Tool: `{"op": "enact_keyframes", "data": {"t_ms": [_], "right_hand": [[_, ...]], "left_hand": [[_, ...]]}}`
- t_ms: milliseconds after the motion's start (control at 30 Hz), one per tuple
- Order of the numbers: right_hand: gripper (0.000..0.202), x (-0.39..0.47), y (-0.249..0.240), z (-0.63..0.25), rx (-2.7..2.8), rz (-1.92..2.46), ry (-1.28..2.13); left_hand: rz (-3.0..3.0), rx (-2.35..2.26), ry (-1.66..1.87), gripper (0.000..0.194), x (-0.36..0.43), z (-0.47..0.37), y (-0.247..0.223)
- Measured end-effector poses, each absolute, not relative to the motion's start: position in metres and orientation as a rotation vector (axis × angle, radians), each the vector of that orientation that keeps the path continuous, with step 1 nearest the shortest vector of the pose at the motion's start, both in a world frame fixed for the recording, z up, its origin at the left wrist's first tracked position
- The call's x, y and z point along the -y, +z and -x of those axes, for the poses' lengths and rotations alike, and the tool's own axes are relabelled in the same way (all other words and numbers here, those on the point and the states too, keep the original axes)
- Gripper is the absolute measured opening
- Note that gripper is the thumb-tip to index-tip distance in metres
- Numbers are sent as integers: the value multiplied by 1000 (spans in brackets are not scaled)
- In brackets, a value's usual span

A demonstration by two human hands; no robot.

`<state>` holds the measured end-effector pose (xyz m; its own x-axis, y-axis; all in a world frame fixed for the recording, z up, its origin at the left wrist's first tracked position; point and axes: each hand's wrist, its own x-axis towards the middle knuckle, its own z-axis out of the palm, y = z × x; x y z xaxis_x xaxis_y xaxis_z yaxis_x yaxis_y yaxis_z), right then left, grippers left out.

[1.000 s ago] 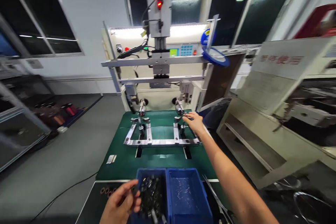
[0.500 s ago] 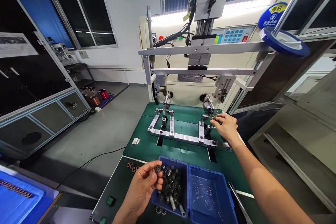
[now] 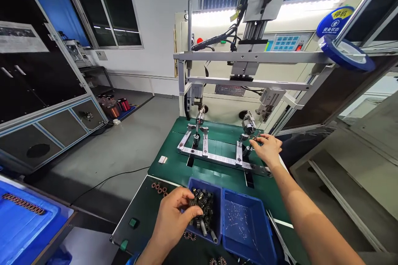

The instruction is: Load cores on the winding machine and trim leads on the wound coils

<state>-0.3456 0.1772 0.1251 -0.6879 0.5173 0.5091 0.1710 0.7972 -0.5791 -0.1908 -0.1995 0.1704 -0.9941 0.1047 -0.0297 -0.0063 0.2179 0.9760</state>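
Note:
My left hand (image 3: pixel 174 217) is over the left blue bin (image 3: pixel 221 215), thumb and index finger apart. Dark slotted metal cores (image 3: pixel 203 201) lie heaped in the bin behind the fingertips, and I see none clearly held. At the right side of the winding machine, my right hand (image 3: pixel 269 148) pinches a small copper-wound core (image 3: pixel 255 139), partly covered by the fingers. It is close to the right upright spindle post (image 3: pixel 247 151), below the right metal winding head (image 3: pixel 248 123). Whether the core touches the post I cannot tell.
A metal fixture bar (image 3: pixel 217 158) spans the green bench. The right blue bin (image 3: pixel 269 232) holds scattered thin clippings. Copper-wound cores (image 3: pixel 159 188) lie left of the bins, with tweezers (image 3: pixel 280 232) at right. Overhead runs a machine crossbar (image 3: pixel 211 56).
My left hand has turned and its thumb has spread away from the index finger; earlier it pinched a dark core. My right hand remains at the right spindle. The view has shifted slightly.

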Motion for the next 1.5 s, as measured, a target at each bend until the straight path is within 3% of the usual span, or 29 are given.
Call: {"op": "enact_keyframes", "data": {"t_ms": [167,267,367,533,767,933,1033,1167,1267,1367,1500], "right_hand": [[23,-179,123,346,2298,519,678],[24,-179,120,345,2298,523,683],[24,-179,117,345,2307,539,685],[24,-180,116,346,2321,541,684],[24,-180,116,346,2330,553,688],[24,-179,115,346,2337,570,687],[23,-179,115,346,2331,565,686],[23,-179,114,347,2323,562,687],[23,-179,114,347,2322,565,696],[23,-179,114,347,2312,556,711],[21,-176,115,345,2300,549,751]], "left_hand": [[-226,-2661,1800,8,200,191,163],[-216,-2690,1822,17,202,192,159],[-91,-2523,1884,29,205,193,157],[-27,-2094,2063,21,217,191,147],[-463,-2668,1467,23,222,192,138],[-706,-2888,969,22,205,198,137],[-742,-2945,845,20,196,202,133],[-628,-2897,1032,14,195,206,132],[-403,-2651,1481,13,202,206,136],[-150,-2215,1863,20,208,203,142],[6,-1902,2061,32,210,199,150]]}}
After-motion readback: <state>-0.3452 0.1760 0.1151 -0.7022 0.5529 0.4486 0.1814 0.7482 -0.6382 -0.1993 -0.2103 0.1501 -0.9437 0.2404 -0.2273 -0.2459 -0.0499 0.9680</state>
